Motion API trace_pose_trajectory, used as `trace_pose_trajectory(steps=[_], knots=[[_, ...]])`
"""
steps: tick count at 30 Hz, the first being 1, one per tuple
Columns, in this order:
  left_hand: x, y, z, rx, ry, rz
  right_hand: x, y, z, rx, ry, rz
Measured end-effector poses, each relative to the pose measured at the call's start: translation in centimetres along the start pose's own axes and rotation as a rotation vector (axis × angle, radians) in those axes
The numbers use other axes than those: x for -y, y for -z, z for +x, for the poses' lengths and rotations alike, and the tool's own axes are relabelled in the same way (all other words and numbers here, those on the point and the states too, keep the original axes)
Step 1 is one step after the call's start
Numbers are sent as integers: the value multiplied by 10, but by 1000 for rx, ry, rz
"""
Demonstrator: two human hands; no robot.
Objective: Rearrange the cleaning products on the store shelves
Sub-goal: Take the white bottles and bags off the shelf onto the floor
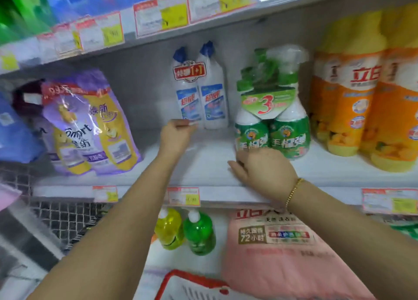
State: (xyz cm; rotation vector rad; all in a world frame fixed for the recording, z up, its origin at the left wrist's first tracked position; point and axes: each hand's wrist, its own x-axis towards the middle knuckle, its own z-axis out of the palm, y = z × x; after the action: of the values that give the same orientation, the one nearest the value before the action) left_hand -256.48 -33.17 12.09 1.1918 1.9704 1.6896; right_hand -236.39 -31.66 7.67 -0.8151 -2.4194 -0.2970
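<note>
While the film-wrapped twin pack (pixel 203 96) of slim white, blue-capped bottles stood at the shelf's (pixel 210 170) back edge, the left hand (pixel 177 134) pinched its glossy wrap at the base. The right hand (pixel 262 170) met the green three-bottle pack (pixel 271 118) nearer the front edge; its finger posture could not be determined.

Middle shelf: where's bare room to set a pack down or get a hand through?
Bare shelf board in front of the white twin-pack, between purple pouches and green three-pack. Also open at the back, left of the twin-pack. Crowded at right: orange bottles stand right beside the green three-pack.
</note>
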Motion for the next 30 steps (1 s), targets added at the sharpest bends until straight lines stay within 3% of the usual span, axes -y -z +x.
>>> trace_pose_trajectory(steps=[3, 8, 12, 16, 20, 26, 30], knots=[[11, 2, 48, -36, 60, 43, -1, -6, 6, 0, 2, -85], [14, -10, 110, -34, 135, 152, -1, -16, 4, -49, -100, -19], [21, -22, 134, 75, 24, 17, 0, -21, 4, -74, -130, -12], [36, -23, 158, 169, 39, -176, -2, -23, 1, -134, -119, -17], [39, -7, 153, 311, 49, -152, -2, -23, -1, -156, -113, -38], [29, 3, 111, 24, 31, -34, -1, -19, -2, -181, -98, -48], [36, 18, 56, -130, -187, 2, 0, -15, -4, -201, -81, -8]])
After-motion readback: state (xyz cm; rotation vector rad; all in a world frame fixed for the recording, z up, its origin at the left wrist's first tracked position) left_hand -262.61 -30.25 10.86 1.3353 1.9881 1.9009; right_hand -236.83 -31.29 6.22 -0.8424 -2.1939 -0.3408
